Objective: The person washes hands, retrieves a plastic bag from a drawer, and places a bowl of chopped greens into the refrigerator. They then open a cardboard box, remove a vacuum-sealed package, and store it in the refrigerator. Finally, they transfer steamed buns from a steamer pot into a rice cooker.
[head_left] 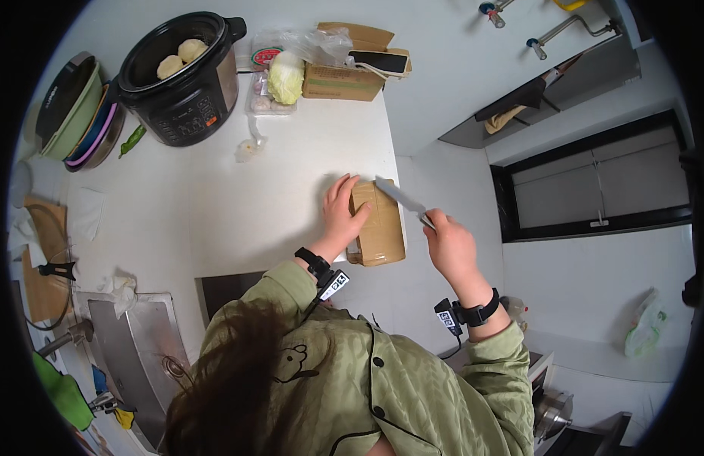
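Observation:
A cardboard box (381, 233) with tape across it lies at the right edge of a white countertop (260, 216), partly past its front corner. My left hand (343, 212) rests on the box's left side, thumb on top and fingers along the edge. In my right hand (451, 242) is a kitchen knife (402, 195), held by its handle to the right of the box. The blade points up and left, its tip over the far end of the box; whether it touches the cardboard I cannot tell.
A black electric cooker (183, 105) with dough-like balls (181, 58) stands at the back. Nearby are a green pepper (133, 141), a napa cabbage (285, 78), an open carton (343, 84) with a phone (379, 61) on it, and stacked basins (81, 122). A steel sink (152, 325) lies lower left.

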